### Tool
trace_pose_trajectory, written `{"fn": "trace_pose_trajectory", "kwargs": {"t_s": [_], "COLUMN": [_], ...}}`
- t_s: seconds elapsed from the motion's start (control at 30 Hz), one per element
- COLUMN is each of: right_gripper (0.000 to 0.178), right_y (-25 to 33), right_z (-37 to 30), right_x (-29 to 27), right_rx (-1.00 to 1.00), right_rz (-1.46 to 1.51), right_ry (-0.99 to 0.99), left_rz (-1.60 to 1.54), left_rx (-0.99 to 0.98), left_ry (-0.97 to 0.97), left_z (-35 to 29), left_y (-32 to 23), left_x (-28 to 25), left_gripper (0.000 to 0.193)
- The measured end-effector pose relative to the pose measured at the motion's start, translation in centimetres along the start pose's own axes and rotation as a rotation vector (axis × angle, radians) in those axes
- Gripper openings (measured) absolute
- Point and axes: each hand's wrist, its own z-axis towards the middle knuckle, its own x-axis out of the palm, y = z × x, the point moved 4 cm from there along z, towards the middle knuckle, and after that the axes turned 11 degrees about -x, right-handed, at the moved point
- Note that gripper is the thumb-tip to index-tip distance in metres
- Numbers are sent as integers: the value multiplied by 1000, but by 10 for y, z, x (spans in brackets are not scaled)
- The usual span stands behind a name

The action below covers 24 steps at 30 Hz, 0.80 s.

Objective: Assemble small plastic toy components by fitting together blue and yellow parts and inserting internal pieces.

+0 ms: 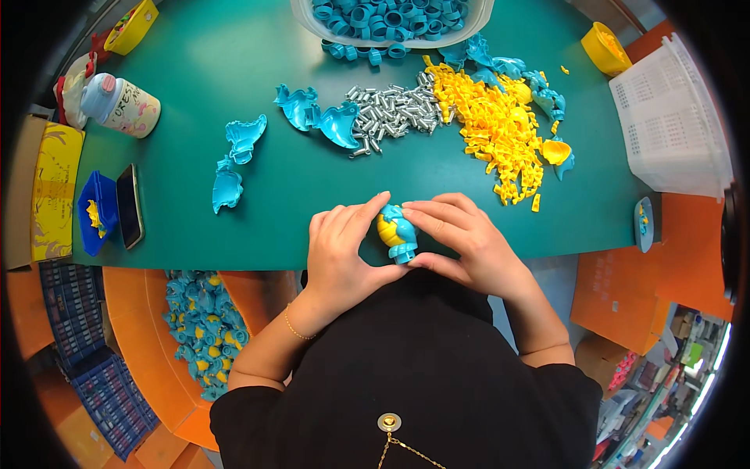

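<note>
My left hand [341,246] and my right hand [461,238] meet at the near edge of the green table [234,86], both gripping one small blue and yellow plastic toy piece [397,231]. Thumbs and forefingers press on it from either side, and its blue stem points toward me. Loose blue shell halves [324,117] lie in front of the hands, with more [234,164] to the left. A heap of small metal springs [391,109] and a heap of yellow plastic parts [496,125] lie farther back.
A white tub of blue rings [391,19] stands at the far edge. A white basket [672,117] sits at right, yellow bowls [605,47] at the far corners, a phone [129,205], a blue tray [95,213] and a bottle [121,102] at left. An orange bin of finished toys [203,328] sits under the table.
</note>
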Motion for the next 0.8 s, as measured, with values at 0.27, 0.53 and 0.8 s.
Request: {"fn": "trace_pose_trajectory", "kwargs": {"t_s": [0.27, 0.53, 0.8], "right_gripper": [64, 59, 63], "right_y": [3, 15, 12], "right_z": [-5, -3, -3], "right_x": [1, -3, 5], "right_rx": [-26, -50, -54], "right_rz": [25, -169, -173], "right_ry": [-25, 34, 25], "left_rz": [-4, -15, -44], "left_rx": [-81, -62, -55], "left_ry": [89, 63, 28], "left_z": [0, 1, 0], "left_y": [1, 1, 3], "left_x": [1, 3, 4], "left_gripper": [90, 89, 84]}}
